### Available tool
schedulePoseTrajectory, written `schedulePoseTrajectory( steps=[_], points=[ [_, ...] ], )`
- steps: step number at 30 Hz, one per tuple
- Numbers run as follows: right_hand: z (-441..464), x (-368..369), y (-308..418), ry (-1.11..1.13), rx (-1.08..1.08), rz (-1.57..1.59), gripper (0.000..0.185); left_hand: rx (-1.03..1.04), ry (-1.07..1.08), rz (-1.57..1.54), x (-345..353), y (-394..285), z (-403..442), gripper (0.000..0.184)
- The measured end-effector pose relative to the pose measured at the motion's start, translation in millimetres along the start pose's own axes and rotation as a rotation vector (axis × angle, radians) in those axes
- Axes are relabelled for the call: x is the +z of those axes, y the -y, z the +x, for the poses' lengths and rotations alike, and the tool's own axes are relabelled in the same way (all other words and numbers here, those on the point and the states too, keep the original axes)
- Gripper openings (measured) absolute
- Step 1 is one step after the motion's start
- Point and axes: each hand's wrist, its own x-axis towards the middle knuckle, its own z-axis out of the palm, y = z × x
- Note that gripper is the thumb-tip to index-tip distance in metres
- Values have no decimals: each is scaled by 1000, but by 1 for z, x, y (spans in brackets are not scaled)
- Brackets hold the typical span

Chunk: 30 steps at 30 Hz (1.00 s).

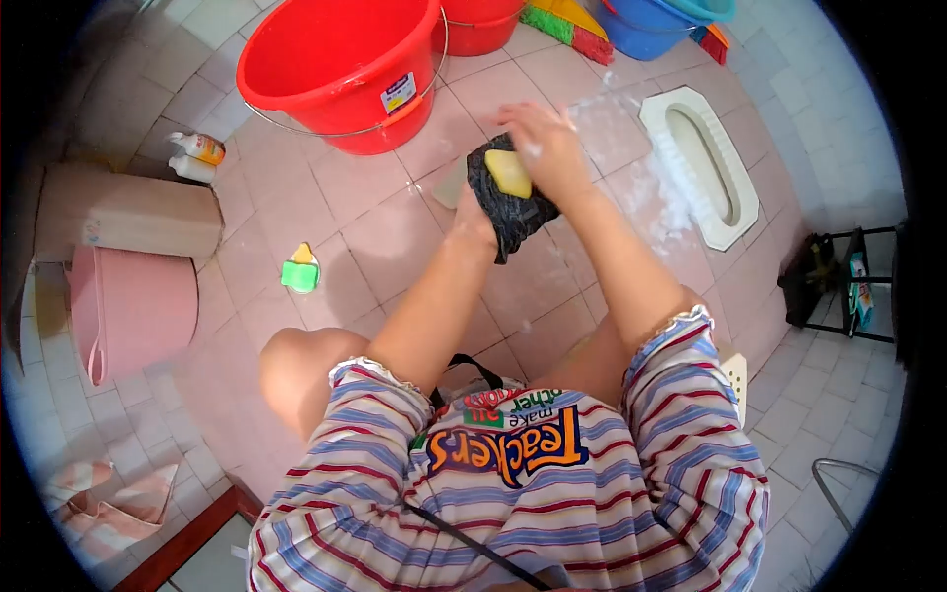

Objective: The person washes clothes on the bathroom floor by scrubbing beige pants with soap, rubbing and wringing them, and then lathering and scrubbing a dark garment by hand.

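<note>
A crumpled black plastic bag [515, 219] is in my left hand [476, 219], whose fingers are mostly hidden behind it. On top of the bag lies a yellow sponge [509, 174]. My right hand [548, 148] is beside the sponge and over the bag's right edge, its fingers stretched out to the left with white foam on them. Behind the bag, a pale greyish flat patch [451, 185] shows; what it is I cannot tell. White foam [663, 197] covers floor tiles along the squat toilet [702, 168].
A large red bucket [335, 74] stands ahead, with a blue bucket [646, 30] and a broom [569, 28] farther right. At left are a green sponge [300, 276], two bottles [197, 156] and a pink bin [138, 306]. A black rack [848, 286] stands right.
</note>
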Motion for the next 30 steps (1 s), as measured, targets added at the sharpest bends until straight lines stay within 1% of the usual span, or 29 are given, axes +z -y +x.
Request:
schedulePoseTrajectory(
  steps=[1,2,3,4,6,7,8,10,11,12,14,15,16,17,18,19,20,21,24,25,26,27,28,29,30],
  points=[
    [-3,1,-3,2,-8,2,19,-2,-23,-20,1,1,2,45],
    [-6,5,-4,-70,-11,77,19,-8,-48,-34,4,-2,4,46],
    [-12,9,-5,-142,-10,151,19,16,-73,-125,6,-2,0,47],
    [-16,9,7,-140,-14,151,19,19,-69,-124,-1,-7,-1,47],
    [-20,6,34,-174,-293,-253,18,221,-26,138,-26,-15,1,49],
    [-18,6,31,-168,-296,-257,18,392,14,385,-19,-3,3,45],
    [-18,7,26,-107,-331,-193,18,398,11,377,-18,-2,4,45],
    [-13,7,14,13,-403,-62,18,7,-54,-243,-15,-2,8,39],
    [-11,3,7,23,-405,-61,18,23,-272,189,-8,4,7,34],
    [-7,-5,-2,50,-131,66,17,4,-150,231,-13,6,6,33],
    [-1,-17,-10,89,423,314,15,50,-235,220,-7,11,6,34],
    [-6,-16,-6,15,321,307,17,48,-231,226,-1,10,6,34],
    [-10,-15,2,14,313,307,17,116,-260,236,6,8,5,36],
    [-15,-11,11,-80,121,292,19,186,-288,244,10,5,7,38],
    [-20,-8,20,-171,-71,278,22,191,-280,245,-13,-3,7,38],
    [-28,-6,30,-120,-217,230,25,87,-46,-18,-58,-17,4,39],
    [-36,-5,41,-70,-360,182,28,-23,186,-280,-84,-25,2,41],
    [-40,-8,54,66,-374,190,28,-24,186,-279,-79,-24,4,41],
    [-23,1,27,89,-364,173,23,22,-7,-157,-36,-1,15,40],
    [-13,-9,23,53,-322,20,17,34,-64,-110,-21,4,21,40],
    [-7,-6,6,0,-139,-25,20,49,-123,-63,-17,8,22,40],
    [-10,-10,-9,29,-67,47,18,128,-243,833,-17,14,20,38],
    [-9,-14,-16,53,-2,120,18,126,-244,838,-20,14,15,38],
    [-10,-15,-10,43,-8,121,18,70,-116,466,-26,10,12,37],
    [-18,-14,0,-20,-101,166,19,14,7,91,-32,6,10,36]
  ],
)
